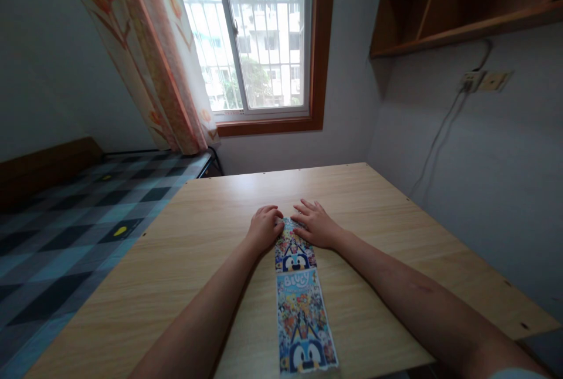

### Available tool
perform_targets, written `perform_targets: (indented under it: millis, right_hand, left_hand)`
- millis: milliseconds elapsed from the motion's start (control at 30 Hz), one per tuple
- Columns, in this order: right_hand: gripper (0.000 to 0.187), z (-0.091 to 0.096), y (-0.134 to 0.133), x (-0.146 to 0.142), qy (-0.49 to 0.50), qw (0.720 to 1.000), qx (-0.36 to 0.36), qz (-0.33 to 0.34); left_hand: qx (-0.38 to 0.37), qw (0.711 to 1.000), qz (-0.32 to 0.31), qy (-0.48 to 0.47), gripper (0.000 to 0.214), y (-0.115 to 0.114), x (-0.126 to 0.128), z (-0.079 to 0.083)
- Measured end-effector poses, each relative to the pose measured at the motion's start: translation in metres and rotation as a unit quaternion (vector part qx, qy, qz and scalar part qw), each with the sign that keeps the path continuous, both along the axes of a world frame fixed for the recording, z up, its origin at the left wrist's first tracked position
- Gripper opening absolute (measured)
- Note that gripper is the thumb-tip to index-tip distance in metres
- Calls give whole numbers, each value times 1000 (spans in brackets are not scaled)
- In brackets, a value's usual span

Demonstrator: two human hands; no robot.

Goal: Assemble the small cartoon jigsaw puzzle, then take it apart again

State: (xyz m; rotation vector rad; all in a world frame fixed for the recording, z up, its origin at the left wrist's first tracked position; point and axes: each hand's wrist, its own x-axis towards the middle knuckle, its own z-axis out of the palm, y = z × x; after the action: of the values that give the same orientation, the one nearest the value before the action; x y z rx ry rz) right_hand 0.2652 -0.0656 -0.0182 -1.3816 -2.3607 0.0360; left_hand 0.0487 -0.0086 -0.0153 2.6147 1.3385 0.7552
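Paper Bluey strip (301,303), far end between left hand (264,230) and right hand (317,226)
I can't tell if left grasps it; right splays loosely over its edge.

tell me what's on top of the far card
The left hand and right hand overlap the far card at its far end; whatever they cover there can't be seen.

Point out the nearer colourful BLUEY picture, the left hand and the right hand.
Nearer colourful rectangular BLUEY picture (303,320), head view: its printed middle.
Bare left hand (263,229), head view: back of the hand.
Bare right hand (319,226), head view: back of the hand.
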Motion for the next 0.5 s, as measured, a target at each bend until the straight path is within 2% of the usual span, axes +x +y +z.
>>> perform_targets:
  millis: [167,333,400,500]
  right_hand:
    - [40,1,-1,0,3,1000,-5,1]
    - [40,3,-2,0,2,1000,-7,-2]
    - [40,3,-3,0,1,1000,-10,-2]
    - [40,4,-3,0,1,1000,-14,-1]
  left_hand:
    - [32,999,-22,2,10,-7,1,6]
    - [30,999,-34,13,12,-13,4,11]
    - [34,999,-15,4,14,-14,4,12]
    - [41,997,55,-16,16,-13,2,13]
